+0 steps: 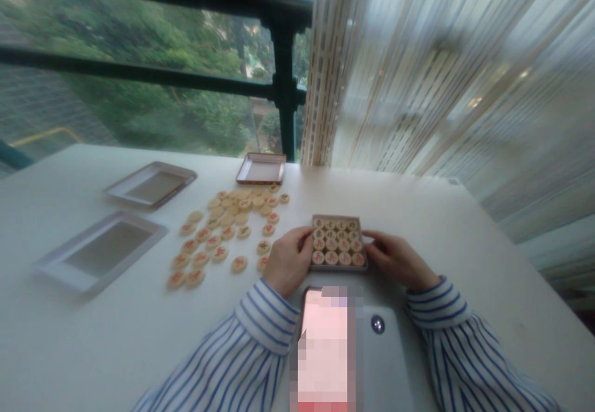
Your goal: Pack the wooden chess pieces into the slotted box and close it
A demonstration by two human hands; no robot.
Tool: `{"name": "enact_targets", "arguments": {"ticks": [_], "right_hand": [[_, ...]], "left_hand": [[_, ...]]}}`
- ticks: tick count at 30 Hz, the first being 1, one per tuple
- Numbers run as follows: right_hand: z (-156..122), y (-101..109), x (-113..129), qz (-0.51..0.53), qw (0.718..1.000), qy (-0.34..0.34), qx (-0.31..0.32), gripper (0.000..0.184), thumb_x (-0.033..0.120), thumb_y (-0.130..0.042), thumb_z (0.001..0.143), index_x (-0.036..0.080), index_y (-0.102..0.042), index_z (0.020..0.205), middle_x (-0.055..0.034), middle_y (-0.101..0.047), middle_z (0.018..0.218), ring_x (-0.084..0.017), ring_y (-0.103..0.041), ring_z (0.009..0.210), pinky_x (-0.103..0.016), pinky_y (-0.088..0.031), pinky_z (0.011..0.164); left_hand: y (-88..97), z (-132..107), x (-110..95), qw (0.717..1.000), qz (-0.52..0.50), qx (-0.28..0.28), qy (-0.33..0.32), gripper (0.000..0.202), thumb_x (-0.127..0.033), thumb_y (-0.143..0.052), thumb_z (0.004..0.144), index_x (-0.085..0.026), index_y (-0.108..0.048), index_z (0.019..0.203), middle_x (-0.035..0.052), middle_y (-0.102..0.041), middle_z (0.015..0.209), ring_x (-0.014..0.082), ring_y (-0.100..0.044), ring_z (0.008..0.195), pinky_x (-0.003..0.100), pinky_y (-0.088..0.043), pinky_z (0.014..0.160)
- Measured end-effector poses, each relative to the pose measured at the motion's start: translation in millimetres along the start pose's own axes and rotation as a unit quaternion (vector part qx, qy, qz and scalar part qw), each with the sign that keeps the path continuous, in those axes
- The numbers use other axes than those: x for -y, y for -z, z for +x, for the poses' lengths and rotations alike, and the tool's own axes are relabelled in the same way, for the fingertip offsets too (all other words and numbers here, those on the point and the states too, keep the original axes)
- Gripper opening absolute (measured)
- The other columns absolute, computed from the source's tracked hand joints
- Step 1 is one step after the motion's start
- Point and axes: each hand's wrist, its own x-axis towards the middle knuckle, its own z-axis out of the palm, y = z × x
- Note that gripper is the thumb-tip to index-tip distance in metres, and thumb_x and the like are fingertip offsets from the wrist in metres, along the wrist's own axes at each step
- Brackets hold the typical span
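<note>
A small square box [339, 268] lies flat on the white table, filled with neat rows of round wooden Chinese chess pieces marked in black and red. My left hand [289, 261] pinches the box's left edge between thumb and fingers. On the opposite side, my right hand [400, 259] has its thumb and fingertips closed against the right edge. Many loose Chinese chess pieces [227, 231] are scattered left of the box, some red-marked, some black-marked, others showing blank faces. A few lie partly hidden behind my left hand.
Three shallow trays or lids stand beyond the loose pieces: a large one [160, 231] at left, another [186, 179] behind it, a smaller one [281, 176] at the back. A phone [325, 350] and a pale device with a round lens [385, 362] lie between my forearms.
</note>
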Motion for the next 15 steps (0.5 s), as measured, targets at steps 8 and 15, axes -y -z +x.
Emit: {"name": "enact_targets", "arguments": {"ticks": [8,15], "right_hand": [[-0.7,0.0,-0.3,-0.005,1.0,-0.006,-0.003,0.041,0.03,-0.044,0.082,0.013,-0.056,0.117,-0.0004,-0.063,0.064,-0.012,-0.053,0.055,-0.022,-0.039,0.053],[3.0,1.1,-8.9,-0.003,0.997,-0.029,-0.068,0.038,0.032,-0.045,0.081,0.013,-0.058,0.11,-0.0029,-0.065,0.067,-0.013,-0.056,0.058,-0.025,-0.042,0.058]], "left_hand": [[1.9,0.1,-2.7,1.0,0.007,0.003,0.008,0.027,-0.026,-0.045,0.083,-0.02,-0.064,0.101,0.0028,-0.068,0.101,0.0178,-0.063,0.093,0.032,-0.049,0.085],[1.9,-0.7,-3.0,0.999,-0.023,-0.026,0.002,0.027,-0.028,-0.047,0.082,-0.018,-0.063,0.101,0.0044,-0.068,0.101,0.0175,-0.063,0.091,0.031,-0.052,0.081]]}}
